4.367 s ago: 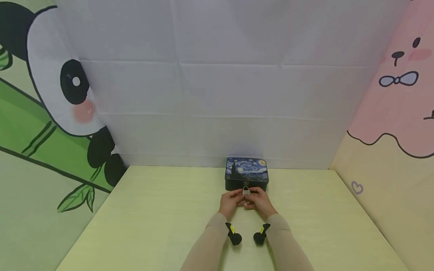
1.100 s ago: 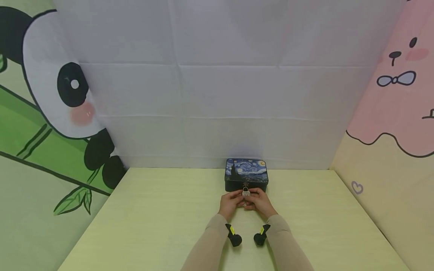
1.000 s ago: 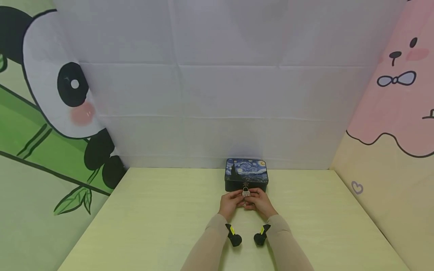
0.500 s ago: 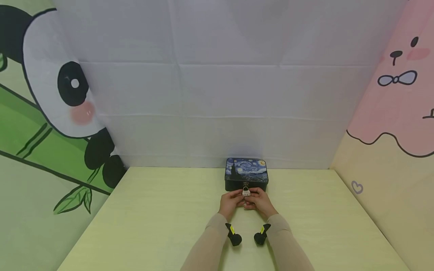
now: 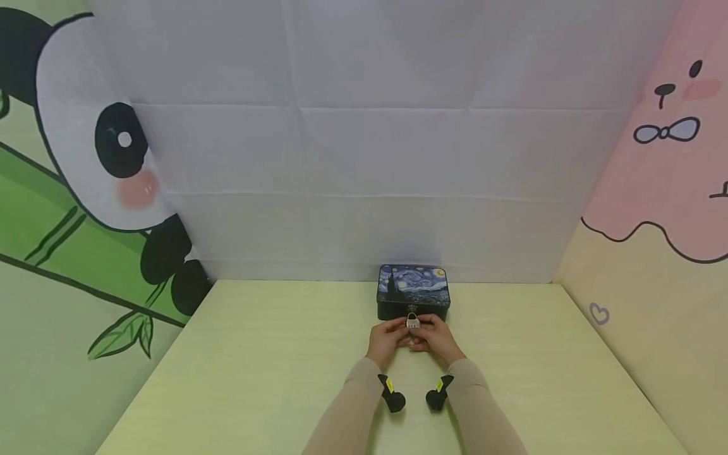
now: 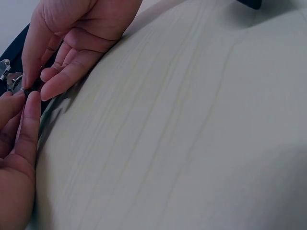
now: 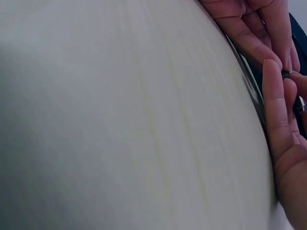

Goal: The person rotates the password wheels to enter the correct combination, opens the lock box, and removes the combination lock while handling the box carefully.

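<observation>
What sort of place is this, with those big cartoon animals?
Perhaps a child-themed room arranged for filming, though I can't be sure: a cartoon panda and a pink cartoon animal decorate the side walls, and a creased white backdrop hangs behind the pale table.

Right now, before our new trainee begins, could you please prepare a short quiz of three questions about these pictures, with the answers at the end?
1. True or false: the dark box is closed.

2. Choose one. Where is the padlock?
a) on top of the box
b) at the near side of the box
c) behind the box

3. Fill in the missing word: the padlock is held between the left grip and the ____ grip.

Key:
1. True
2. b
3. right: the right grip also has its fingers on the padlock
</observation>
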Demonstrator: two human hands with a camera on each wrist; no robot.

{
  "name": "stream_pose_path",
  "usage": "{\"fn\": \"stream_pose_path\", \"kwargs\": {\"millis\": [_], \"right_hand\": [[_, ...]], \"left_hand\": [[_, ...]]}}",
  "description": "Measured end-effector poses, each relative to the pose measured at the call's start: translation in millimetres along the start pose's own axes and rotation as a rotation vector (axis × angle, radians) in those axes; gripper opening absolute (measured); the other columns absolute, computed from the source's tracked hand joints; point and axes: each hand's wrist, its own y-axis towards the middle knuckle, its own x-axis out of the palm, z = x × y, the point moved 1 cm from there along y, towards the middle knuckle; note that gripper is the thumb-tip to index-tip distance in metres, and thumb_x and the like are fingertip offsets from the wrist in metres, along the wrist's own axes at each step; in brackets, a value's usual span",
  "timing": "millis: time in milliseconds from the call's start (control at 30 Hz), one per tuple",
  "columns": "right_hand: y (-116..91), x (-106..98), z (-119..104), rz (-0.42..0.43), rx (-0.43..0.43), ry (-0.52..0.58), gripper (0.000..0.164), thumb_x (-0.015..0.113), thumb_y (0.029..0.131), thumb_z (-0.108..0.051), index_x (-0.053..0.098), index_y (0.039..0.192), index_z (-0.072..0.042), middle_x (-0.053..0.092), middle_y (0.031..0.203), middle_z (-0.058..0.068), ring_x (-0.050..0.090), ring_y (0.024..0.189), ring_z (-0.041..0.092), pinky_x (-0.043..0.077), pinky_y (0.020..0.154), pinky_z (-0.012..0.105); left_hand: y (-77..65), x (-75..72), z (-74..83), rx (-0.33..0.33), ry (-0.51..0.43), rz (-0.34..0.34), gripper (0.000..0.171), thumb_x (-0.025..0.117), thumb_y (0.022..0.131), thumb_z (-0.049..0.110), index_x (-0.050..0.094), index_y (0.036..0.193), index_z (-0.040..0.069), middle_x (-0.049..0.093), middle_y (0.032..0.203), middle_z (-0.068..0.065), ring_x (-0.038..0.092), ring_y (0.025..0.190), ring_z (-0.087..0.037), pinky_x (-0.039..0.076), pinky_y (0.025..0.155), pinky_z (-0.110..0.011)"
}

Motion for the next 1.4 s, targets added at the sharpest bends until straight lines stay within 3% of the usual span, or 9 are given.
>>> {"fn": "stream_pose_path", "kwargs": {"millis": [267, 533, 733, 1000, 1267, 1400], "right_hand": [[0.3, 0.3, -0.6, 0.002, -0.008, -0.016, 0.039, 0.057, 0.095, 0.009, 0.038, 0.129, 0.012, 0.062, 0.090, 0.008, 0.059, 0.062, 0.011, 0.061, 0.060, 0.029], [0.8, -2.3, -0.6, -0.014, -0.010, 0.001, 0.041, 0.056, 0.094, 0.012, 0.037, 0.131, 0.013, 0.062, 0.102, 0.015, 0.066, 0.068, 0.016, 0.062, 0.064, 0.030], [0.5, -3.1, -0.3, -0.025, -0.002, 0.008, 0.043, 0.055, 0.094, 0.012, 0.036, 0.132, 0.014, 0.062, 0.097, 0.011, 0.067, 0.068, 0.015, 0.062, 0.064, 0.030], [2.2, -2.4, 0.4, -0.022, 0.005, 0.001, 0.042, 0.055, 0.094, 0.011, 0.036, 0.132, 0.013, 0.063, 0.090, 0.009, 0.063, 0.063, 0.012, 0.061, 0.062, 0.029], [1.2, -1.5, 1.1, -0.007, -0.009, 0.007, 0.039, 0.055, 0.095, 0.011, 0.038, 0.129, 0.013, 0.062, 0.087, 0.010, 0.059, 0.062, 0.012, 0.061, 0.059, 0.030], [-0.1, -1.2, 0.6, -0.004, -0.014, 0.003, 0.038, 0.056, 0.095, 0.010, 0.038, 0.128, 0.013, 0.063, 0.087, 0.010, 0.059, 0.061, 0.012, 0.061, 0.059, 0.030]], "left_hand": [[-1.5, 0.4, 1.7, 0.008, 0.018, -0.001, 0.032, 0.064, 0.092, -0.007, 0.062, 0.124, -0.014, 0.069, 0.110, -0.025, 0.069, 0.077, -0.013, 0.061, 0.074, -0.030], [1.8, 1.2, -1.9, 0.040, 0.030, -0.006, 0.031, 0.064, 0.092, -0.009, 0.062, 0.123, -0.016, 0.067, 0.110, -0.030, 0.071, 0.081, -0.019, 0.062, 0.076, -0.035], [2.0, 1.5, -2.3, 0.046, 0.042, -0.001, 0.031, 0.063, 0.092, -0.010, 0.062, 0.122, -0.017, 0.068, 0.109, -0.030, 0.071, 0.080, -0.019, 0.062, 0.075, -0.034], [-12.3, 5.3, 17.0, 0.046, 0.030, -0.005, 0.031, 0.063, 0.092, -0.010, 0.061, 0.122, -0.018, 0.068, 0.108, -0.029, 0.069, 0.077, -0.016, 0.062, 0.074, -0.032], [-0.4, 1.6, 0.7, 0.026, 0.016, 0.003, 0.031, 0.065, 0.091, -0.008, 0.063, 0.122, -0.016, 0.069, 0.107, -0.026, 0.069, 0.077, -0.014, 0.062, 0.074, -0.032], [0.0, 1.9, -0.3, 0.024, 0.015, 0.008, 0.032, 0.066, 0.091, -0.008, 0.064, 0.121, -0.014, 0.069, 0.108, -0.026, 0.069, 0.075, -0.013, 0.062, 0.072, -0.029]]}}
